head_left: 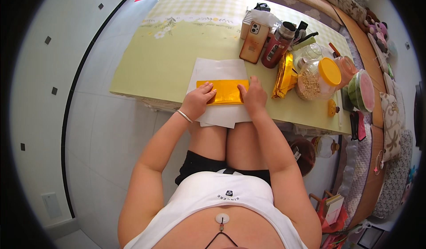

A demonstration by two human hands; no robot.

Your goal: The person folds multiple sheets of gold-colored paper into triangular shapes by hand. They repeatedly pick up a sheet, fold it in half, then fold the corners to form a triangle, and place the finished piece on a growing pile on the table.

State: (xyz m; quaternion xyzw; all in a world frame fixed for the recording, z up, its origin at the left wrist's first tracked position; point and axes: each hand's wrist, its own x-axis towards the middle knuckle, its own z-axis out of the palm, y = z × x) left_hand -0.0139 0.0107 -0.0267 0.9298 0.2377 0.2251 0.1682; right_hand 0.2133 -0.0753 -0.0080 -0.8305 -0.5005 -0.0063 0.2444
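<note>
A folded rectangle of shiny gold foil paper point(227, 97) lies across white paper sheets point(217, 67) at the table's near edge. On its left part rests my left hand point(199, 100), fingers stretched over the foil; a bracelet circles that wrist. My right hand point(255, 97) is at the foil's right end, with the thumb on the foil and the index finger pointing away from me, apart from the thumb. A stack of gold foil point(283, 76) stands to the right of my right hand.
Behind the foil stack are a phone point(255, 42) propped upright and a dark red thermos point(276, 47). A yellow-lidded jar point(310, 82) of grains and a watermelon piece point(361, 90) sit farther right. Below the table stands a brown bin point(305, 156).
</note>
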